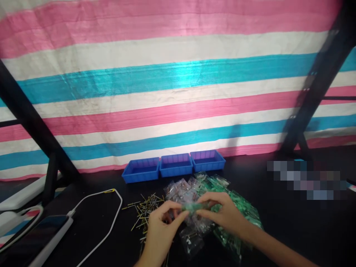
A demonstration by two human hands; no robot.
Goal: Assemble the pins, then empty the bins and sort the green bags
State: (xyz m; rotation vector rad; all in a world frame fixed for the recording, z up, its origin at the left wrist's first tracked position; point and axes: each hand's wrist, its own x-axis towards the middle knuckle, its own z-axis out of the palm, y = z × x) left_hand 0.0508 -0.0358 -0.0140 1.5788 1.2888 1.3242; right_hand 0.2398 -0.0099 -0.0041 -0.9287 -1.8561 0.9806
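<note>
While the left hand (161, 227) and right hand (226, 213) pinch the green packet (191, 206) (blurred, from here), I'd keep both grips light, the packet level.

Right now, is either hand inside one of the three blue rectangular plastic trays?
No: the left hand and right hand both hold a blurred, greenish translucent item, in front of the blue trays.
</note>
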